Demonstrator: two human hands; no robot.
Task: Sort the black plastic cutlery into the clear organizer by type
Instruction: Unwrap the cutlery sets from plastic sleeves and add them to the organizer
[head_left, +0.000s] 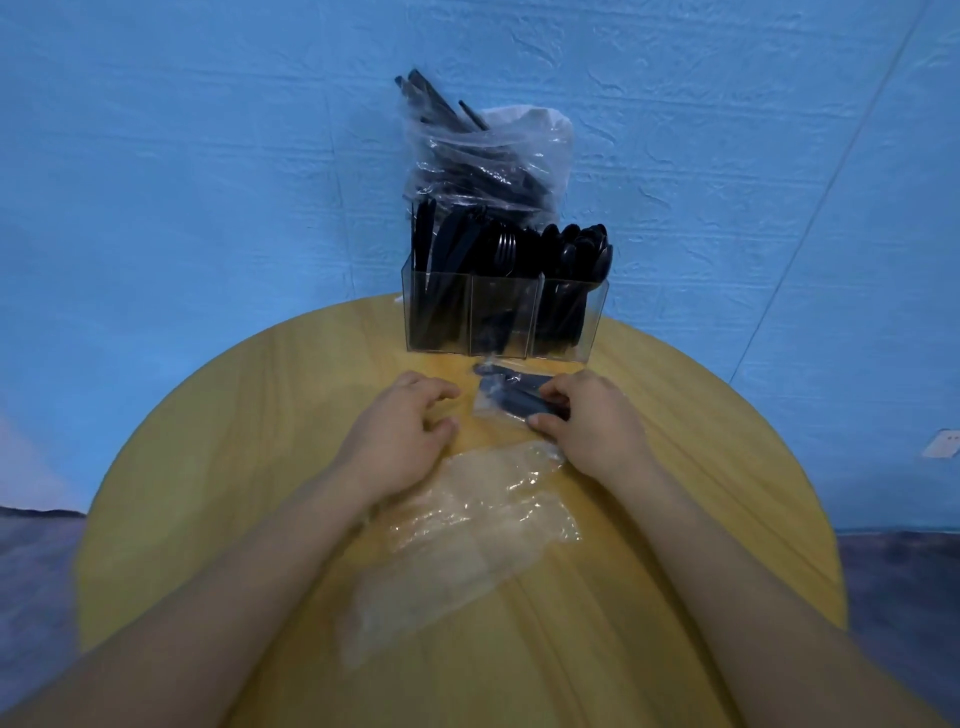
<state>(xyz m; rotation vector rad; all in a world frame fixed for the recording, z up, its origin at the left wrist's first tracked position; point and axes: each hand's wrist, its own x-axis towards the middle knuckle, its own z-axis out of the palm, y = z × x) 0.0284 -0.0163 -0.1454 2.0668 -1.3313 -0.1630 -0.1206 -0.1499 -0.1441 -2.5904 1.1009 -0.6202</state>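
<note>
Pinching a wrapped cutlery packet (511, 397), the right hand (587, 421) should steady it while the loosely curled, empty left hand (402, 431) tears the film.

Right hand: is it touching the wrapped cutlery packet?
Touching. Head view shows the right hand with fingers curled over the packet, thumb at its near edge.

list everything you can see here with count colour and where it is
organizer: one, clear, three compartments, far edge of the table
sorted cutlery: many, black, upright in the organizer
bag of cutlery: one, clear with black pieces, behind the organizer
cutlery packet: one, clear wrap, black pieces, in front of the organizer
empty wrappers: a few, clear, between the forearms
table: one, yellow wood, round
backdrop: one, blue
left hand: curled, holds nothing
right hand: grips the cutlery packet
</note>
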